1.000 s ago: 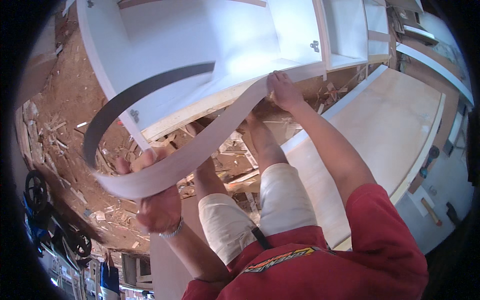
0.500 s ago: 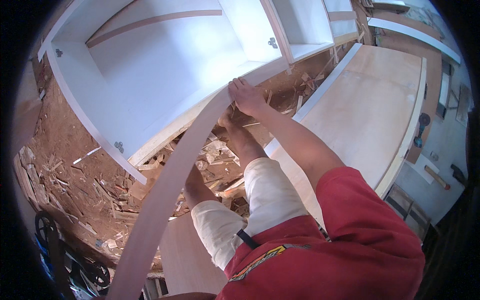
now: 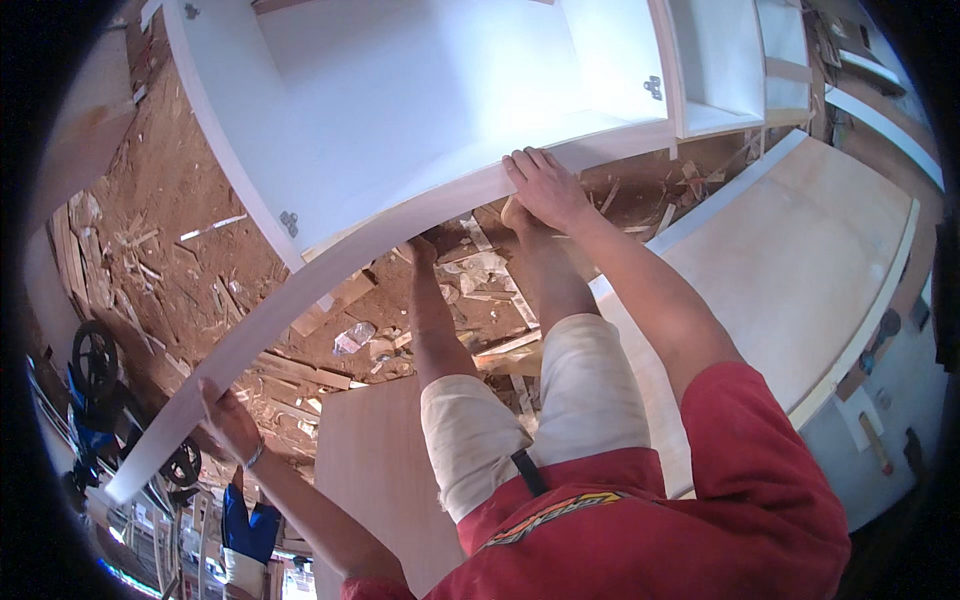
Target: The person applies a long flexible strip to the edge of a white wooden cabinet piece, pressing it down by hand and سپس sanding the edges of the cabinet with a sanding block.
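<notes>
I logged the long, thin white edging strip (image 3: 300,300) lying along the front edge of the large white cabinet carcass (image 3: 420,110), running down-left from that edge. My right hand (image 3: 545,185) lay flat on the strip, fingers spread and not curled round it, apparently pressing it onto the cabinet edge. My left hand (image 3: 230,420), far down-left of the cabinet, was closed round the free end, likely to keep it taut and aligned. Below the cabinet edge lay a wood-scrap-littered dirt floor (image 3: 150,210); to the cabinet's right, a pale plywood panel (image 3: 800,250). Open room remained only along the strip.
</notes>
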`<state>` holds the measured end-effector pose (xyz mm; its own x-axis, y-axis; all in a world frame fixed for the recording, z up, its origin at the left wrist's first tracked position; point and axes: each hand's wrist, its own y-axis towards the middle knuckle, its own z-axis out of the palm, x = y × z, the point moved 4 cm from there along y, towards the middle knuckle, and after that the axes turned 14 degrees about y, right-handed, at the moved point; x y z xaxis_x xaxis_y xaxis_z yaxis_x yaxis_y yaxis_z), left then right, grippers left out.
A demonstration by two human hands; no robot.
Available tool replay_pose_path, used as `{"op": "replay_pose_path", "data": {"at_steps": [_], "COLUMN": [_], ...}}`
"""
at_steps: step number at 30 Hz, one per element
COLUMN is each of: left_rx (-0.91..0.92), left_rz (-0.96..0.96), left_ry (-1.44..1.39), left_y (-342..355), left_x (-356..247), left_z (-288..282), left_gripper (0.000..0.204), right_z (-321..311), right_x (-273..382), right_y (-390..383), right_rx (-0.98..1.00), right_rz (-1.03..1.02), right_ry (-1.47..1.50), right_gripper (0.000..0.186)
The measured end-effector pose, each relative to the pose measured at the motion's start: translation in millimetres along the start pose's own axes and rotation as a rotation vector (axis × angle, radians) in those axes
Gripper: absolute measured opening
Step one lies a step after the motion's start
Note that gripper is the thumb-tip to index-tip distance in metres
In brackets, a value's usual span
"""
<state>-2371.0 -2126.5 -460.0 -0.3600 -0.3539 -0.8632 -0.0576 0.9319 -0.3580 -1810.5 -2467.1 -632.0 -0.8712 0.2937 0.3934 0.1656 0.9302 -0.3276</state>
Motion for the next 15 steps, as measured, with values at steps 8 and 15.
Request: {"op": "replay_pose_path", "data": {"at_steps": [8, 15], "left_rx": [0.01, -0.008], "left_rz": [-0.233, -0.232], "left_ry": [-0.165, 0.053], "left_y": [58, 86], "left_x": [118, 172], "left_z": [-4, -4], "left_gripper": [0.042, 0.04], "right_z": [12, 12], "right_x": [32, 50], "right_y": [20, 26], "right_rx": [0.043, 0.046], "right_rz": [-0.075, -0.005], "right_ry": [0.028, -0.028], "right_gripper": [0.057, 0.051]}}
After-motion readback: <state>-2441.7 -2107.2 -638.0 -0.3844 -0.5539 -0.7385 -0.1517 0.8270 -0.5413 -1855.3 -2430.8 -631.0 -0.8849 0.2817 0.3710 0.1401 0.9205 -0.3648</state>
